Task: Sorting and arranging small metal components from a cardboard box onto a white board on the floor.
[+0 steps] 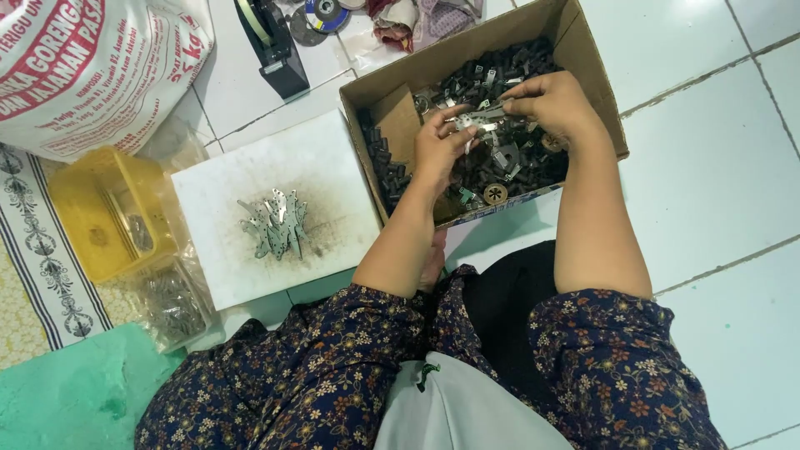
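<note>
Both my hands are over an open cardboard box (596,79) filled with several small black and metal parts (500,162). My left hand (437,146) and my right hand (550,104) together pinch a small flat silver metal piece (475,119) above the parts. To the left, a white board (325,162) carries a little heap of similar flat metal pieces (275,225) on a dark smudge.
A yellow plastic tub (100,208) and a clear bag of small metal bits (171,304) lie left of the board. A large printed sack (92,67), a black tape dispenser (271,42) and grinding discs (321,17) sit further back on the white tiled floor (717,167). A green cloth (75,392) lies bottom left.
</note>
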